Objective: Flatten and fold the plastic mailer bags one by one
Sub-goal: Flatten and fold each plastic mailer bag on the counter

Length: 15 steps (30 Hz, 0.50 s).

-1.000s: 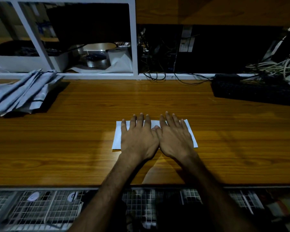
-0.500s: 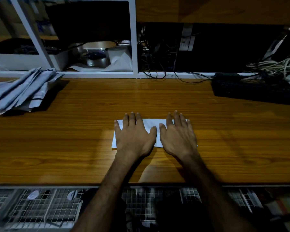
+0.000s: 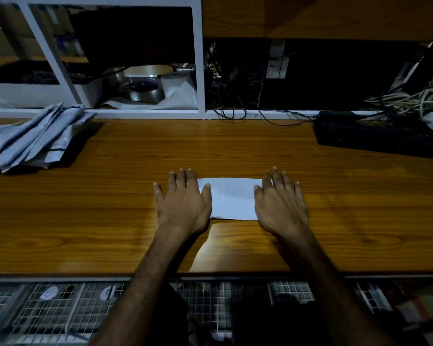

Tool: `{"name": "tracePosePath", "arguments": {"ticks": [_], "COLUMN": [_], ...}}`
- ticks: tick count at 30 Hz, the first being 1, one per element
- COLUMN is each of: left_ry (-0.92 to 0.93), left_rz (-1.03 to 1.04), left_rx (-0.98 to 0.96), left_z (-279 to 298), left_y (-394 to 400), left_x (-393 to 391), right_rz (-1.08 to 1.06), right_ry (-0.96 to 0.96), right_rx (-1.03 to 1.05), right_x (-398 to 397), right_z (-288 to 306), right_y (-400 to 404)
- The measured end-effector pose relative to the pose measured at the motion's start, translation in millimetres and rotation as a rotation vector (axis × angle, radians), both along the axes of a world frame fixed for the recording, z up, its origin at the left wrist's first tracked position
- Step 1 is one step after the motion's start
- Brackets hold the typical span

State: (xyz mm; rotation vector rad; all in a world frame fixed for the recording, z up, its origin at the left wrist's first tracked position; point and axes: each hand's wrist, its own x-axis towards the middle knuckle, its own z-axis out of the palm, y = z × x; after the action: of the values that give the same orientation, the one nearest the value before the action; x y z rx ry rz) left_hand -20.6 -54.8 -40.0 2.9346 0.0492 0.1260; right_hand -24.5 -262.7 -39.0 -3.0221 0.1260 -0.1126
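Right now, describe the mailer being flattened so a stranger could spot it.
On the wooden table, look at the middle near the front edge. The mailer lies flat between the left hand and right hand. Unlike the grey pile at far left, it is single and white.

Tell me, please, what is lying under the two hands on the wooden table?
A folded white mailer bag lies flat beneath them, its middle showing between the left hand and right hand. Both ends are covered by the hands, so their edges cannot be seen.

A dark keyboard point(image 3: 380, 136) lies on the wooden desk point(image 3: 135, 221), tangled cables point(image 3: 410, 101) behind it.
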Motion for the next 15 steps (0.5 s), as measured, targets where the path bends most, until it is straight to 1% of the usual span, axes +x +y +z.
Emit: {"name": "tracePosePath", "arguments": {"ticks": [10, 15], "left_ry": [0.052, 0.035], "left_rz": [0.034, 0.048], "left_rx": [0.02, 0.04], "left_z": [4, 5], "left_y": [34, 47], "left_x": [-6, -12], "right_rz": [-0.05, -0.062], "right_ry": [-0.027, -0.014], "right_rx": [0.014, 0.011], "right_x": [-2, -6], "right_z": [-4, -4], "right_y": [-25, -43]}}
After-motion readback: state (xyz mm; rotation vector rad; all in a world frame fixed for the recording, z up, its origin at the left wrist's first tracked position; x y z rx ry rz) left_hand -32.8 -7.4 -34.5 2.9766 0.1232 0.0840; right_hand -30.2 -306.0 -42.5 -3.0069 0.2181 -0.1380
